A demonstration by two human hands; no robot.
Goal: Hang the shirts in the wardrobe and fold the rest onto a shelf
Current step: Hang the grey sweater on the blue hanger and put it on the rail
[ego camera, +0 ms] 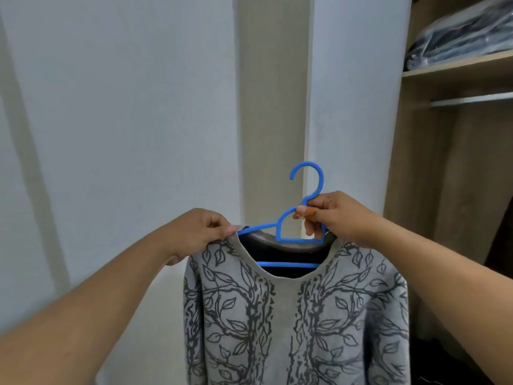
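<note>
Now, at nine o'clock, one pale wall panel [116, 107] gives bare room beside my left hand [198, 232], which pinches the shoulder edge of one grey long-sleeved shirt printed with dark leafy vines [294, 315]. It hangs at six o'clock on one blue plastic hanger [299, 226], whose hook stands free at twelve. My right hand [333, 215] curls round the hanger's neck. At three o'clock the open wooden wardrobe [433, 162] shows one bare metal rail [472, 100], with one shelf [458, 69] above it bearing plastic-wrapped dark clothes [460, 40], uncountable. The shirt's hem is cut off below.
</note>
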